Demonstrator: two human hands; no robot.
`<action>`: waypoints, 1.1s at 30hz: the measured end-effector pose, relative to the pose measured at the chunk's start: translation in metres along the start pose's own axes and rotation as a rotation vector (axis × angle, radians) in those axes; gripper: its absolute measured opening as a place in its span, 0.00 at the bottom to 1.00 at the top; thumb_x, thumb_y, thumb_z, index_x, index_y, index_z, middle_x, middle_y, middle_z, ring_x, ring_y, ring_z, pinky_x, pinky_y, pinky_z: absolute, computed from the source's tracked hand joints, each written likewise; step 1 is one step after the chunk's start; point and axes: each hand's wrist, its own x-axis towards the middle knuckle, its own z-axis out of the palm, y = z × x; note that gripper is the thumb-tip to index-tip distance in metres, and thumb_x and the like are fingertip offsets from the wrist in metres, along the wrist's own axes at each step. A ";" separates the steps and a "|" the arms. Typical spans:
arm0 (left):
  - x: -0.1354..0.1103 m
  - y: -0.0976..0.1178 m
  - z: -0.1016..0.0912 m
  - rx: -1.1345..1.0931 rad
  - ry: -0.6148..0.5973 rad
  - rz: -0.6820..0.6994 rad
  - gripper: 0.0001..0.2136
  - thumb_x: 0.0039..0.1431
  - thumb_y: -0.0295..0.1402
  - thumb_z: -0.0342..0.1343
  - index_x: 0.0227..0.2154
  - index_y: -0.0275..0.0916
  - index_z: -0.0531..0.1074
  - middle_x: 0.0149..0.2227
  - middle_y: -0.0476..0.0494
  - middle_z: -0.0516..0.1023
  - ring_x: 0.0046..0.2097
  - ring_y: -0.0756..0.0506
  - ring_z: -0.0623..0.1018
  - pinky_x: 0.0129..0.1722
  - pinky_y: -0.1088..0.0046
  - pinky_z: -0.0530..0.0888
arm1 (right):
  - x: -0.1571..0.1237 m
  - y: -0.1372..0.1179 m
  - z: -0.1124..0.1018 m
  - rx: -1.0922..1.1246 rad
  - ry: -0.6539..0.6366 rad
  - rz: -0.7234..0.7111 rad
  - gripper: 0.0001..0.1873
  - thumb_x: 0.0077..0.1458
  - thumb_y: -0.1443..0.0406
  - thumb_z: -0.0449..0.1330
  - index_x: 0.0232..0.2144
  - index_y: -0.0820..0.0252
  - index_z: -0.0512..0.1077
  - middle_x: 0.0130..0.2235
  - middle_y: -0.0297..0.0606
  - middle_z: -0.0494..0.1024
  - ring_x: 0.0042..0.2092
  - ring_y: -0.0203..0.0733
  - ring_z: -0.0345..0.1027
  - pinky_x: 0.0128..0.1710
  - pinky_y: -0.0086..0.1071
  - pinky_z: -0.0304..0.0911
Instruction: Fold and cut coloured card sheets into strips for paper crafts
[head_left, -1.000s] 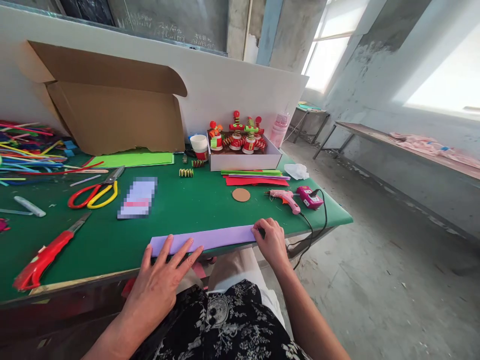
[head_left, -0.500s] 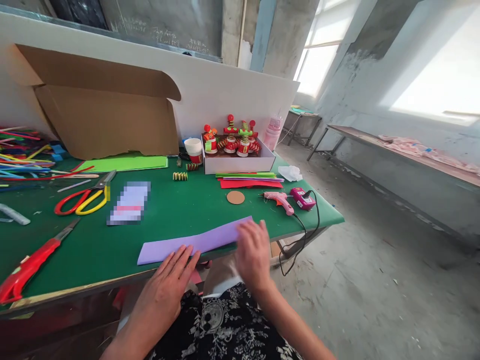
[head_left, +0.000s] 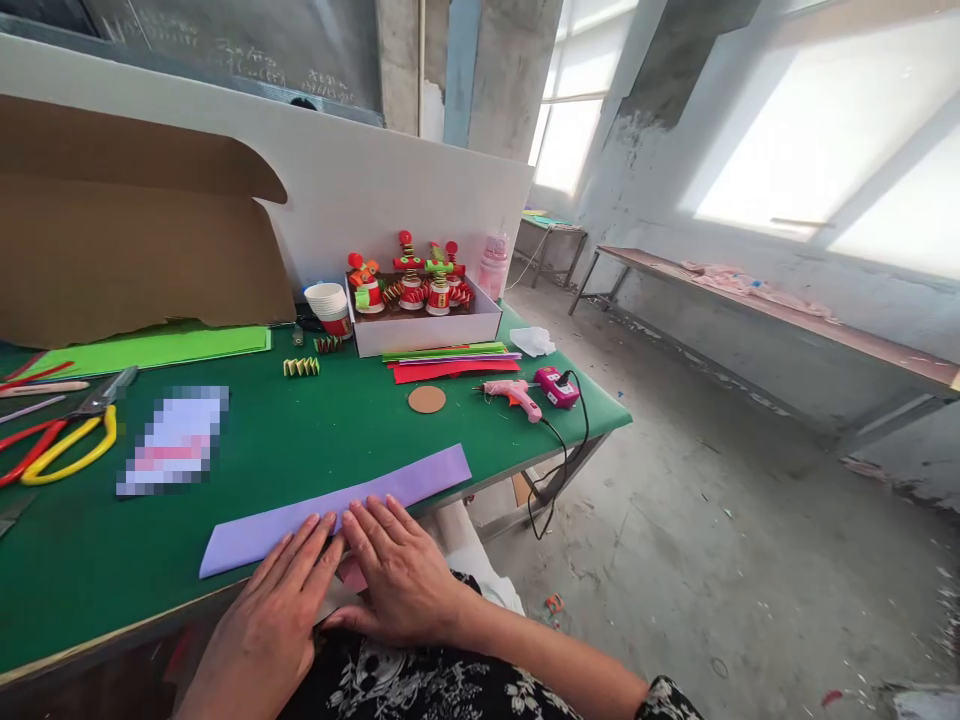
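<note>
A long purple foam strip (head_left: 405, 484) lies along the near edge of the green table (head_left: 300, 430). My left hand (head_left: 271, 610) rests flat at the table edge, its fingertips on the strip's near side. Beside it, my right hand (head_left: 401, 575) lies flat too, fingers spread and touching the strip near its middle. The two hands sit side by side, almost touching. Neither holds anything.
Red and yellow scissors (head_left: 56, 448) lie at the left. A pink glue gun (head_left: 514, 394), a cardboard disc (head_left: 427, 399), coloured sheets (head_left: 450, 362) and a white box of craft figures (head_left: 420, 312) sit farther back. An open cardboard box (head_left: 135, 240) stands behind. Bare floor lies to the right.
My right hand slid left along the strip from its right end to beside my left hand. The strip's right end has swung away from the table edge. The view panned right.
</note>
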 end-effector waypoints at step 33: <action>-0.002 -0.004 0.000 0.110 -0.011 0.099 0.36 0.52 0.20 0.44 0.67 0.36 0.57 0.64 0.35 0.70 0.64 0.37 0.70 0.66 0.55 0.63 | -0.031 0.053 -0.012 -0.118 0.039 0.115 0.41 0.65 0.46 0.52 0.66 0.73 0.58 0.66 0.55 0.64 0.70 0.53 0.51 0.70 0.49 0.50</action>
